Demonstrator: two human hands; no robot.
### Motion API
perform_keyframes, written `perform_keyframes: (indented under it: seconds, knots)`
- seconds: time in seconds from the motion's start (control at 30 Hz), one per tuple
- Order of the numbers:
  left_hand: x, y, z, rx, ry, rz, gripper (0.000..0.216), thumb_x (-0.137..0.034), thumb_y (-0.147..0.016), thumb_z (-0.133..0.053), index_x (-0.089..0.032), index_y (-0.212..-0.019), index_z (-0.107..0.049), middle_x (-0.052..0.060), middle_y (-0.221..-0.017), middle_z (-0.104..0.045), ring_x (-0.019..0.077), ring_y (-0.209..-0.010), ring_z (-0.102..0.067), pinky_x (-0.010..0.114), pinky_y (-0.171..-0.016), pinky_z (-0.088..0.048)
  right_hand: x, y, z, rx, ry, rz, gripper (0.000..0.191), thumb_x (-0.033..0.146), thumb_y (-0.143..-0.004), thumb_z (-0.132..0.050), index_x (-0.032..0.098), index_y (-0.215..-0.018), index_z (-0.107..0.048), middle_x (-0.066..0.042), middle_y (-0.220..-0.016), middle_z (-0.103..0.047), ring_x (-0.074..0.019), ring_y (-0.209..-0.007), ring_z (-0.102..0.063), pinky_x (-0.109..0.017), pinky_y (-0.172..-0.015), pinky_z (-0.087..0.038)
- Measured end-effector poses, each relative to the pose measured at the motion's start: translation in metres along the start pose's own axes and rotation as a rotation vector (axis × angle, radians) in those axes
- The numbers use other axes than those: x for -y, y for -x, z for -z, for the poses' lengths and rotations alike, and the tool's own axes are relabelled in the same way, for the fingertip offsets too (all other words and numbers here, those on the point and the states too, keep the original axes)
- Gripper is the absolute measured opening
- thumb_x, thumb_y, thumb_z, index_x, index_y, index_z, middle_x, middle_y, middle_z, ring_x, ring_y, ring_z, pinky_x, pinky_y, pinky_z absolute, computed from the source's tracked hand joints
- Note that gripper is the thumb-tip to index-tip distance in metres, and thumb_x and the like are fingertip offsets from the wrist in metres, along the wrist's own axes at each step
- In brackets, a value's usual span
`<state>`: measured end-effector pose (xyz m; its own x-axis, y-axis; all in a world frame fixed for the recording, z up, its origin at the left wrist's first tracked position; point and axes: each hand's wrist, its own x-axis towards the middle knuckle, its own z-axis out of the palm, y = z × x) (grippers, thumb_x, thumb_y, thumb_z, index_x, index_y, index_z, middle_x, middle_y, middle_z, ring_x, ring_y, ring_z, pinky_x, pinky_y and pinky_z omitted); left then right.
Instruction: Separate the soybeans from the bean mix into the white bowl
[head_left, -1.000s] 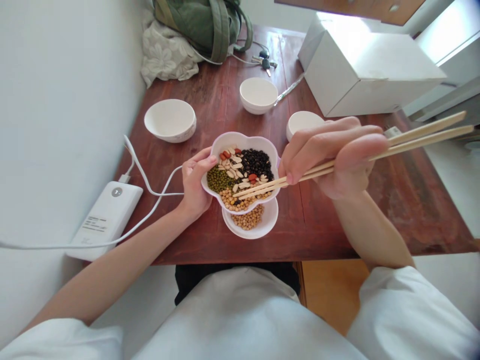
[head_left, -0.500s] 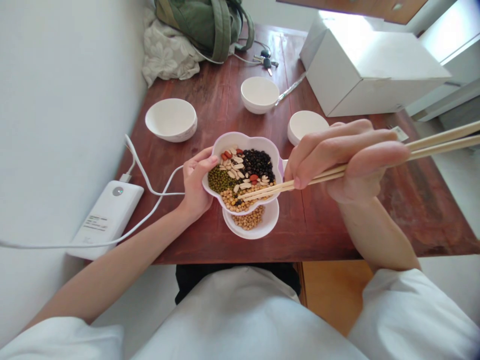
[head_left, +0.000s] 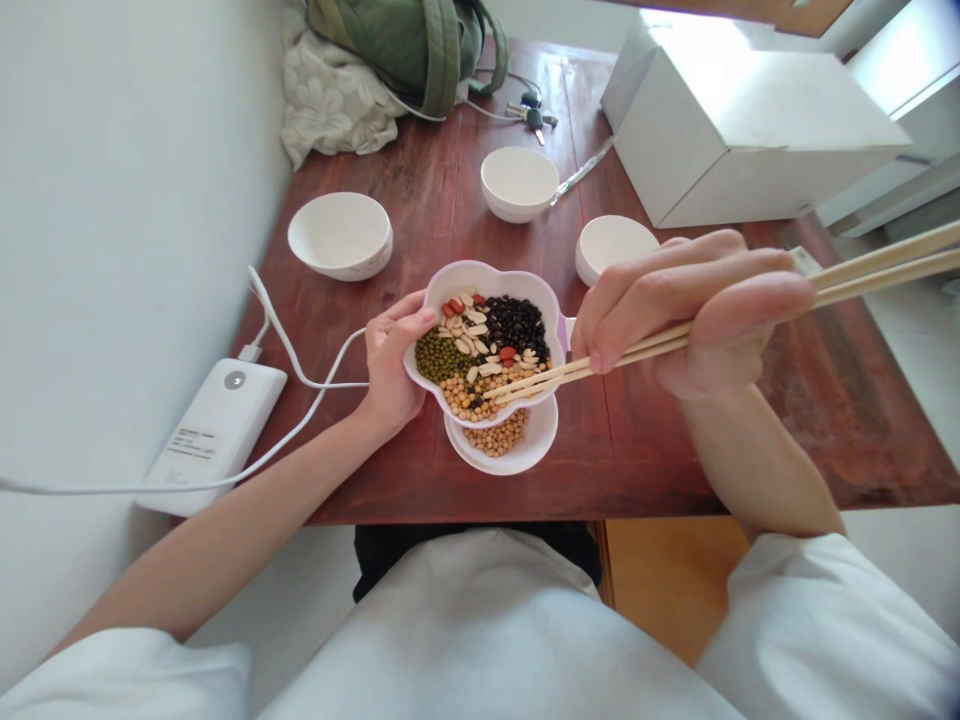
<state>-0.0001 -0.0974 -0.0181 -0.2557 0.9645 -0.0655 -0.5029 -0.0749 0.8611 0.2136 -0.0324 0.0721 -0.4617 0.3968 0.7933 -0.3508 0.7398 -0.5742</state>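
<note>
My left hand (head_left: 390,365) grips the left rim of a flower-shaped white bowl (head_left: 489,283) that holds mixed beans and seeds: black beans, green mung beans, yellow soybeans, pale seeds and a few red ones. The bowl is lifted above a small white bowl (head_left: 536,445) of soybeans on the table's near edge. My right hand (head_left: 694,315) is closed on a pair of wooden chopsticks (head_left: 862,272); their tips rest among the soybeans at the flower bowl's near right side.
Three empty white bowls stand on the red-brown wooden table (head_left: 825,400): one at the left (head_left: 340,234), one at the back (head_left: 518,183), one behind my right hand (head_left: 611,245). A white power bank (head_left: 210,432) with cable lies left. A white box (head_left: 742,120), keys (head_left: 531,115) and a green bag (head_left: 405,45) are farther back.
My right hand and the chopsticks shifted slightly right and the tips moved a little along the soybeans. The left hand and the flower bowl stayed put.
</note>
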Motion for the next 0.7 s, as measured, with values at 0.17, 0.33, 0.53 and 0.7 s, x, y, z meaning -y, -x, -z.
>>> perform_keyframes:
  seconds: [0.17,0.33,0.53,0.7]
  knots:
    - [0.002,-0.001,0.002,0.011,0.004,-0.026,0.023,-0.038,-0.078,-0.081,-0.018,-0.090,-0.081,0.008,-0.083,-0.078,0.0321,-0.095,-0.078,0.038,-0.074,-0.066,0.006,0.004,0.005,0.024,0.033,-0.118,0.072,0.057,-0.111,-0.041,0.018,-0.058,-0.070,-0.004,-0.059,-0.068,-0.0153,-0.058,-0.072,-0.027,-0.050,-0.054]
    - [0.001,-0.001,0.001,0.005,-0.010,-0.008,0.024,-0.038,-0.078,-0.082,-0.019,-0.091,-0.081,0.008,-0.085,-0.079,0.0311,-0.096,-0.078,0.036,-0.074,-0.064,0.010,0.010,0.011,0.068,0.071,-0.195,0.076,0.060,-0.110,-0.037,0.015,-0.059,-0.069,-0.006,-0.065,-0.071,-0.0161,-0.068,-0.076,-0.028,-0.058,-0.059]
    - [0.001,-0.001,0.000,0.008,0.002,-0.024,0.022,-0.037,-0.079,-0.080,-0.017,-0.089,-0.080,0.008,-0.084,-0.079,0.0318,-0.096,-0.078,0.038,-0.076,-0.064,0.000,-0.001,0.005,0.085,0.000,-0.049,0.067,0.057,-0.111,-0.041,0.016,-0.067,-0.071,-0.003,-0.063,-0.069,-0.0138,-0.062,-0.074,-0.023,-0.052,-0.057]
    - [0.001,-0.001,0.001,0.011,0.003,-0.024,0.024,-0.039,-0.078,-0.081,-0.018,-0.090,-0.081,0.008,-0.084,-0.078,0.0326,-0.099,-0.078,0.038,-0.077,-0.066,-0.006,-0.015,-0.003,0.165,-0.010,-0.112,0.064,0.070,-0.105,-0.047,0.017,-0.086,-0.076,-0.005,-0.076,-0.073,-0.0156,-0.072,-0.077,-0.023,-0.056,-0.061]
